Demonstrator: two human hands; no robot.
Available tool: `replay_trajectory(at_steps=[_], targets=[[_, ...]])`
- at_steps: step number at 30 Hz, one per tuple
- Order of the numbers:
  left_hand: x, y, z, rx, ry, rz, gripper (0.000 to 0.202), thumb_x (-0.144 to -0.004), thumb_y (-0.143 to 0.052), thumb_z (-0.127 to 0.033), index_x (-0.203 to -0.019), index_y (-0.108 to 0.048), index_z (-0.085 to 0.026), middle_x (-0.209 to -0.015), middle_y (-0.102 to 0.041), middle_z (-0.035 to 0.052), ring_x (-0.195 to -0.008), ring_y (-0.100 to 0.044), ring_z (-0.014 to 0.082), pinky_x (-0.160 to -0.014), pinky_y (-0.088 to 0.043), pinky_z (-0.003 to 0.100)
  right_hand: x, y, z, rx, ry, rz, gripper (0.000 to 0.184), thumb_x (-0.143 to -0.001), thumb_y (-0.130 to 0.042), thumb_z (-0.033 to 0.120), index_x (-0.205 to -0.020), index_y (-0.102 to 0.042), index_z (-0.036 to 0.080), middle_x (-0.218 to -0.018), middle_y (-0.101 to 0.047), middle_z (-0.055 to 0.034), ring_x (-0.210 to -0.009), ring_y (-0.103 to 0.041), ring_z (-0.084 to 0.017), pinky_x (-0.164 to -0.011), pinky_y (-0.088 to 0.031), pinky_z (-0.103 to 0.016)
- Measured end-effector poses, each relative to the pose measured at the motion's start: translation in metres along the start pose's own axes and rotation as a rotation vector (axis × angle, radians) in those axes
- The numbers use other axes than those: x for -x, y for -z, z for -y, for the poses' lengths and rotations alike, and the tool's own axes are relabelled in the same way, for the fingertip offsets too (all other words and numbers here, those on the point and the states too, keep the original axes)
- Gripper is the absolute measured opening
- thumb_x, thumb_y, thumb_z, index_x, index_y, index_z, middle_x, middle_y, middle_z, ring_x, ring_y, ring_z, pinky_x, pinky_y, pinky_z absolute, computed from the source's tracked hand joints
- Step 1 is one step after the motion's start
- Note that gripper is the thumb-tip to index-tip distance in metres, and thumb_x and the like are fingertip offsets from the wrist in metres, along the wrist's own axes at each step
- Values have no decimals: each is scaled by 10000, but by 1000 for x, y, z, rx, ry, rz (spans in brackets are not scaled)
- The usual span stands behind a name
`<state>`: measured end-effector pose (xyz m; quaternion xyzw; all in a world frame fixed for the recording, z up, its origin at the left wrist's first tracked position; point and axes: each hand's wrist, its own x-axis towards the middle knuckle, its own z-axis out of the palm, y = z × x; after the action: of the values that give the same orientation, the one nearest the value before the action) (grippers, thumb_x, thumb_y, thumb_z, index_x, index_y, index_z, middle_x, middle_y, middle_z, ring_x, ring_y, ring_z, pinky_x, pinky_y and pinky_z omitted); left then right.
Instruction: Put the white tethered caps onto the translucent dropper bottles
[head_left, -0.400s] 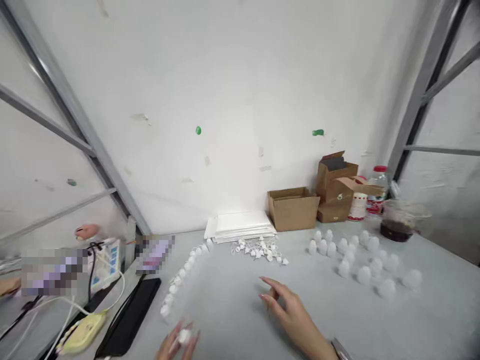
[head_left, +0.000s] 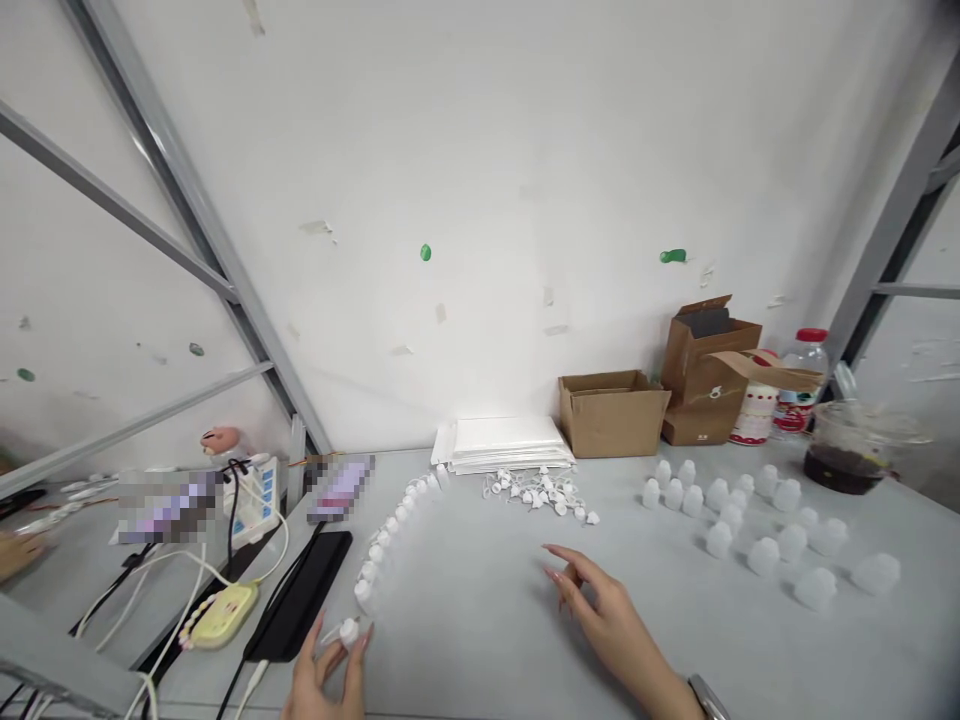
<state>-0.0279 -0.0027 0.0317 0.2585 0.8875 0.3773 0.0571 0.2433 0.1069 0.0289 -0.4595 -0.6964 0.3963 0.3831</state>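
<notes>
From here I see the left hand (head_left: 324, 672) at the near edge of the desk (head_left: 480, 600), its grip pinching a white cap (head_left: 349, 632) between thumb and fingers. The cap is just off the near end of a curved row of white caps (head_left: 377, 554) that runs to the far side, up to a stack of white sheets (head_left: 510, 438). The right hand (head_left: 600, 610) hangs over the middle with its grip spread, thumb and forefinger apart, holding nothing. Beyond it lies a loose heap of small white parts (head_left: 536, 497), right in front of the sheets. Frosted domes (head_left: 763, 556) stand scattered to the right. A carton (head_left: 611, 422) and a paper bag (head_left: 701, 400) stand at the far right; a black case (head_left: 311, 595) lies near left.
</notes>
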Motion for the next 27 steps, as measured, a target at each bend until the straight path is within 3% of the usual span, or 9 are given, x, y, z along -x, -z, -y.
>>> replay_trajectory(at_steps=[12,19,27], targets=[[-17,-21,21,-49,-122,-17,535,-733,-478,-481,-1211,-404,-253,-1026,-676,46,-1048,-550,300,-921,-371,447,0,0,0,34,-13,33,394,-848,-389,459,-1106,-565,218,-698,-595,-8,-683,-569,-164,-671,-443,-265],[-26,-22,28,-75,-121,-28,537,-730,-484,-494,-1204,-409,-253,-1041,-673,47,-1022,-570,300,-902,-390,440,1,0,1,52,-28,47,401,-853,-377,469,-1114,-556,222,-719,-602,-16,-699,-569,-169,-669,-443,-269],[-22,-19,20,-63,-168,-45,661,-671,-530,-539,-1243,-374,-247,-999,-680,62,-1016,-573,314,-897,-401,463,1,-1,0,61,-25,48,398,-855,-375,468,-1107,-557,219,-716,-607,-19,-713,-578,-177,-673,-451,-279]])
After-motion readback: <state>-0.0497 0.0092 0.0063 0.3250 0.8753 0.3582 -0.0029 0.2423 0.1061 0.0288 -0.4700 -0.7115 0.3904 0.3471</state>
